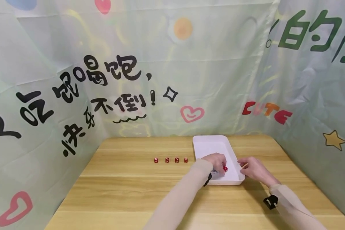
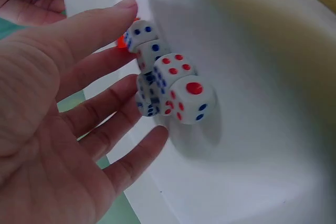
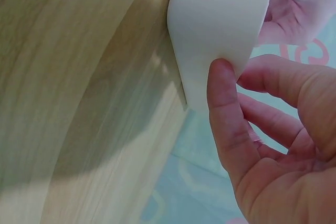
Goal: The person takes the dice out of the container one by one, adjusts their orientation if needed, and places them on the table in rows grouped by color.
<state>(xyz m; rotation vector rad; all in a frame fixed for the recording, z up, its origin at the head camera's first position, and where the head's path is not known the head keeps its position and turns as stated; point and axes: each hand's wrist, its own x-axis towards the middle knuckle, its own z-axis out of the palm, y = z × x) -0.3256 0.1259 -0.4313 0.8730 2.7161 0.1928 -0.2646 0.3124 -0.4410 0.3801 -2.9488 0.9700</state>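
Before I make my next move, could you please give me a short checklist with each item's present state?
1. White tray flat on the table: ok.
2. Right hand holding the tray's side: ok.
3. Four red dice spaced in a row left of the tray: ok.
4. Left hand at the red die: ok.
5. White dice well clear of the left fingertips: not ok, bunched right at them.
6. Firm grip on that red die: cannot tell.

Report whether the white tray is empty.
Not empty: the left wrist view shows several white dice inside the white tray, close to the left hand.
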